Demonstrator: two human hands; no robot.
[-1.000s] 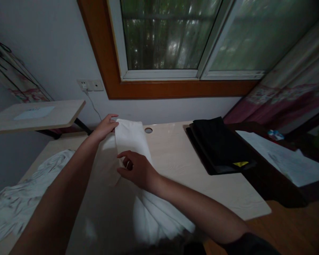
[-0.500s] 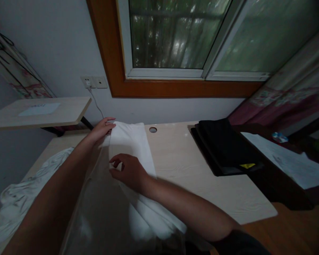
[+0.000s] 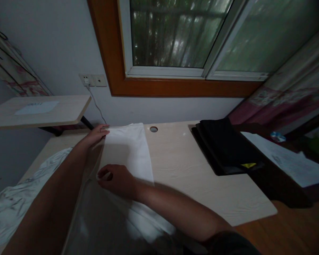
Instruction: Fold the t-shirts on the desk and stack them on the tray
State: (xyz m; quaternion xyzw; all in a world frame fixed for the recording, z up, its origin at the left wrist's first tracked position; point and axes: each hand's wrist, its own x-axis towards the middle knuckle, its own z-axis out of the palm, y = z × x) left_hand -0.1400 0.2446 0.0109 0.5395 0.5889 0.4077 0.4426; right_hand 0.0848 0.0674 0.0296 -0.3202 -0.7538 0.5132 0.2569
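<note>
A white cloth (image 3: 131,143), perhaps a garment, lies spread over the desk and runs down towards me. At its far left corner my left hand (image 3: 97,134) grips the edge with its fingers. My right hand (image 3: 118,181) reaches across the cloth, thumb and forefinger closed in a pinch on its left edge. The cloth's near part sits in dark shadow, so its shape there is hard to make out.
A crumpled white cloth (image 3: 29,193) lies left of my left arm. Folded black cloths (image 3: 225,145) with a yellow tag rest on the desk's (image 3: 175,152) right side. A raised shelf (image 3: 77,109) stands at the left, below a socket (image 3: 92,80) with a plugged cable.
Both hands have shifted left, drawing the cloth's left edge with them. My right hand has also come slightly nearer to me, and its fingers have closed onto the edge.
</note>
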